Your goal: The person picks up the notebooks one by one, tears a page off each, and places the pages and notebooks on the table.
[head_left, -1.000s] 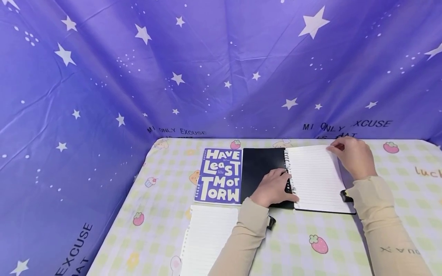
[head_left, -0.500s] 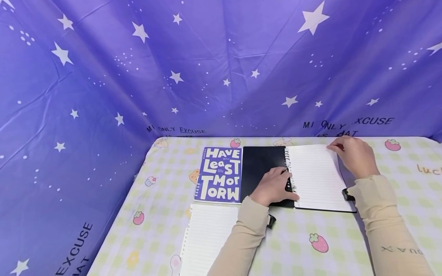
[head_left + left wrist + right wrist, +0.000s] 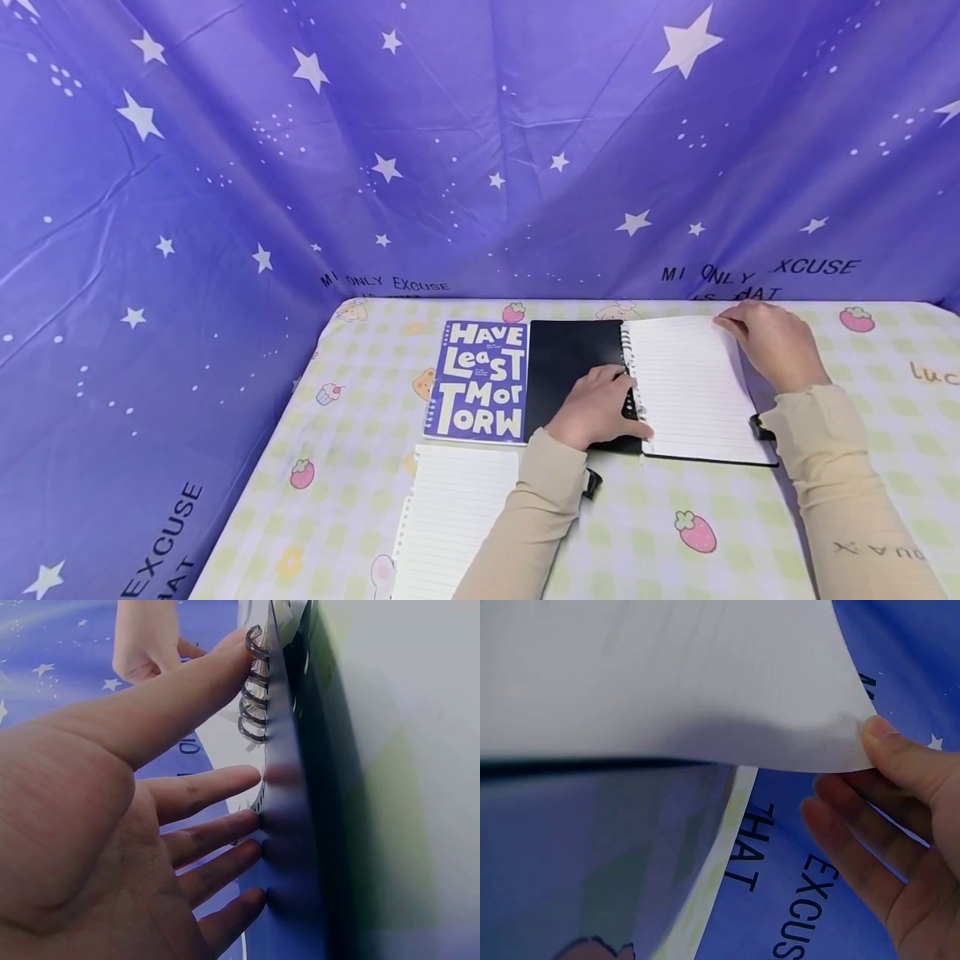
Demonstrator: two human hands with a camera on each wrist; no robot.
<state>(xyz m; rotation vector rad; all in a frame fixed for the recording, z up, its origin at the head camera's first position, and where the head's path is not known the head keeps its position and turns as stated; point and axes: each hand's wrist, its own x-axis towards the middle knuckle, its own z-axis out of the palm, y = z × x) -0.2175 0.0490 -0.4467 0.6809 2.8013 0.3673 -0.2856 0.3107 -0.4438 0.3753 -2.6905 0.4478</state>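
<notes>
Right hand (image 3: 780,342): thumb and fingers pinch the far right corner of a lined page (image 3: 693,396), which lifts there; cannot tell whether one sheet or several. Left hand (image 3: 600,404): fingers spread apart, tips against the black cover (image 3: 573,350), thumb at the metal rings (image 3: 253,712). The page lies right of the rings, in the opened black notebook, its left edge along them. Just left of the cover: a purple lettered booklet (image 3: 475,379). Nearer, a loose lined sheet (image 3: 457,508) on the checked tabletop (image 3: 742,542). Progress, judged: notebook open, one sheet lying apart from it; pinched page not yet clear of the notebook. Whether its holes are off the rings: unclear.
</notes>
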